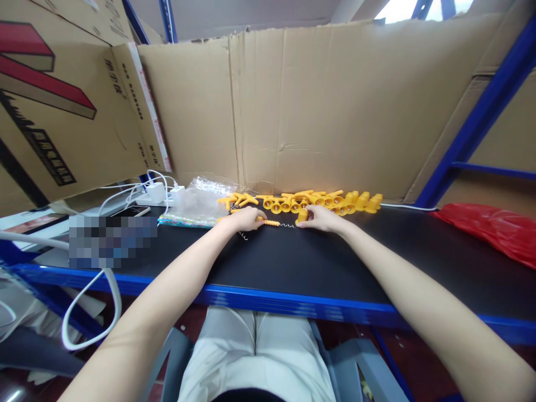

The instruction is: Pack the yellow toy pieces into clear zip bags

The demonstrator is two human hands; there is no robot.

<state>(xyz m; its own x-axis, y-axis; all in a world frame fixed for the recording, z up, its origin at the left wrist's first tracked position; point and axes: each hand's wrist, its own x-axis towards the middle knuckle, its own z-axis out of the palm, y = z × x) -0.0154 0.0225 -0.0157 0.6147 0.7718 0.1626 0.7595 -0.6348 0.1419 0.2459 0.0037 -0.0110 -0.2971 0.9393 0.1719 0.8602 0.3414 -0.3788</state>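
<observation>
My left hand (249, 219) is closed around a yellow plastic piece with a thin ridged stem (272, 223) pointing right. My right hand (321, 218) pinches a small yellow cup-shaped piece (301, 218) just above the black tabletop. A thin metal spiral spring (287, 225) spans the gap between stem and cup; whether it is joined to either one is too small to tell. Behind my hands lie several yellow cups (285, 207) with their openings facing me. Yellow branched pieces (243, 199) are heaped beyond my left hand, and another spiral spring (243, 236) lies beside my left wrist.
Clear plastic bags (201, 198) and white chargers with cables (156, 192) sit to the left, near a blurred-out patch. At the right lies a red plastic bag (494, 231). A cardboard wall (326, 111) closes off the back, and a blue rail (301, 300) edges the front.
</observation>
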